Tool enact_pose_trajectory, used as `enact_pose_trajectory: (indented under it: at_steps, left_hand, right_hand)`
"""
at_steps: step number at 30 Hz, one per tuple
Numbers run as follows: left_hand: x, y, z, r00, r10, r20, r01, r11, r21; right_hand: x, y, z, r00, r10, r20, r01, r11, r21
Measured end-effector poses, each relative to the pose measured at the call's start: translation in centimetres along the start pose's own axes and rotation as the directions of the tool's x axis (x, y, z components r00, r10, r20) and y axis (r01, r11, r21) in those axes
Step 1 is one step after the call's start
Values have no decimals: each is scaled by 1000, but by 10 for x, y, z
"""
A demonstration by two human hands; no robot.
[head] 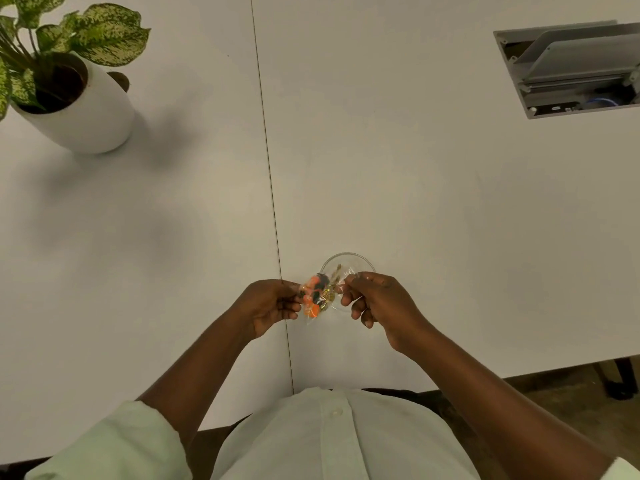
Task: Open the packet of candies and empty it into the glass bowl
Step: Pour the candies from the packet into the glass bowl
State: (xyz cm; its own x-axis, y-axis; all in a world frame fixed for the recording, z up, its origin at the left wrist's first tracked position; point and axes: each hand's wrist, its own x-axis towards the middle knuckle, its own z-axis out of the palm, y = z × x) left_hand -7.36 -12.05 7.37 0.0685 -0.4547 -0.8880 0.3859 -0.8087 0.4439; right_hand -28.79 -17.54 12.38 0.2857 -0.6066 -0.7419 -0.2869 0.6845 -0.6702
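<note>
A small clear packet of candies (316, 295), showing orange and dark pieces, is stretched between both hands just above the near rim of the glass bowl (349, 259). My left hand (272, 304) pinches the packet's left edge. My right hand (377, 301) pinches its right edge, directly over the bowl. The clear bowl stands on the white table; the packet and my right hand hide its near half. I cannot tell whether the packet's seal is torn.
A potted plant with speckled leaves in a white pot (74, 112) stands at the far left. An open cable hatch (571, 69) is set into the table at the far right. A seam (273, 209) divides the white tabletop. The table edge runs close to my body.
</note>
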Motion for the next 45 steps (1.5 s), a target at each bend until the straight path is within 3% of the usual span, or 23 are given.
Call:
enact_pose_trajectory:
  at_steps: [12, 22, 45]
  left_hand:
    - [-4, 22, -6, 978, 203, -39, -190, 956, 222]
    - [6, 19, -1, 967, 241, -86, -184, 889, 419]
    - [6, 15, -1, 925, 351, -148, -256, 861, 440]
  right_hand:
    - [13, 10, -2, 997, 78, -12, -78, 997, 15]
    - [19, 10, -3, 995, 101, -19, -102, 995, -22]
    - [25, 14, -3, 998, 70, 3, -70, 997, -45]
